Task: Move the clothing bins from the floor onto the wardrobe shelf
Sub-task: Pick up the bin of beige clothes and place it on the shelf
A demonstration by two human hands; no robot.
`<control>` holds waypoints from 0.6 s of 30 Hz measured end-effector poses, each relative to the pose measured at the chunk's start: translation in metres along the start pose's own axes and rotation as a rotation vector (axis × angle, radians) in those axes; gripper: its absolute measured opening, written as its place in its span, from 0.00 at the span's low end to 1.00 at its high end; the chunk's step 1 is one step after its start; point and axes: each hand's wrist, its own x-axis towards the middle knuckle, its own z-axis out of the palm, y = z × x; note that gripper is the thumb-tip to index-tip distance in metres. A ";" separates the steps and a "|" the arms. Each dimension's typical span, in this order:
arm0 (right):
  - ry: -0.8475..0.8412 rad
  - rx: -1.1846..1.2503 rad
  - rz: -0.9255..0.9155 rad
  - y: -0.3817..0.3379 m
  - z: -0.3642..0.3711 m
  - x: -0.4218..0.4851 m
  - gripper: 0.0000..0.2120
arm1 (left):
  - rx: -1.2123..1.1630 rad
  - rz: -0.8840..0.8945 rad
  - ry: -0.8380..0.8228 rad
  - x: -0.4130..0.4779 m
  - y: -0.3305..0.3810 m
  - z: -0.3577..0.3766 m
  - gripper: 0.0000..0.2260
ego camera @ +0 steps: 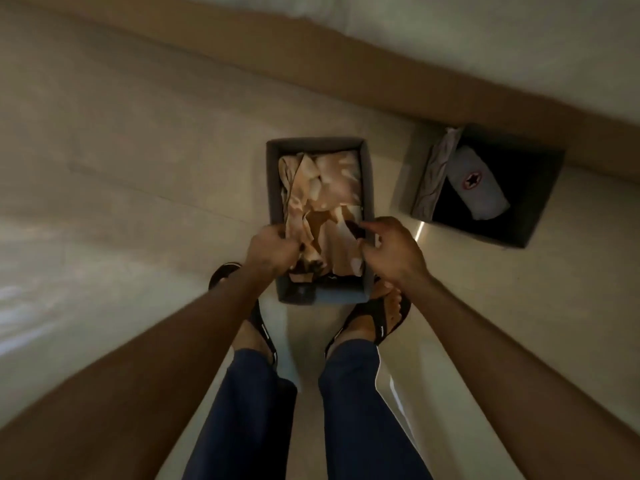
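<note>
A grey clothing bin (367, 174) filled with crumpled peach and beige clothes sits straight below me, its near end over the toes of my right foot. My left hand (273, 247) is closed on the bin's left wall near the front. My right hand (391, 252) curls over the right wall, thumb inside the rim. A second, dark bin (540, 188) lies on the floor to the right, apart from both hands. It holds a rolled white garment with a round star logo (476, 185) and a pale folded cloth. The wardrobe shelf is out of view.
My feet in black sandals (381, 327) stand just behind the grey bin on a pale tiled floor (138, 202). A brown wooden base or skirting (381, 74) runs across the back, close behind the dark bin.
</note>
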 end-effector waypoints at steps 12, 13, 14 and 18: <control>0.013 -0.045 0.155 -0.054 -0.047 -0.081 0.14 | 0.293 0.134 -0.108 -0.113 0.017 -0.062 0.15; 0.001 -0.050 0.156 -0.061 -0.055 -0.099 0.10 | 0.344 0.146 -0.115 -0.132 0.025 -0.071 0.17; 0.009 -0.049 0.159 -0.070 -0.072 -0.123 0.09 | 0.392 0.173 -0.128 -0.157 0.038 -0.084 0.17; 0.025 -0.027 0.149 -0.108 -0.132 -0.223 0.13 | 0.471 0.256 -0.168 -0.261 0.081 -0.137 0.17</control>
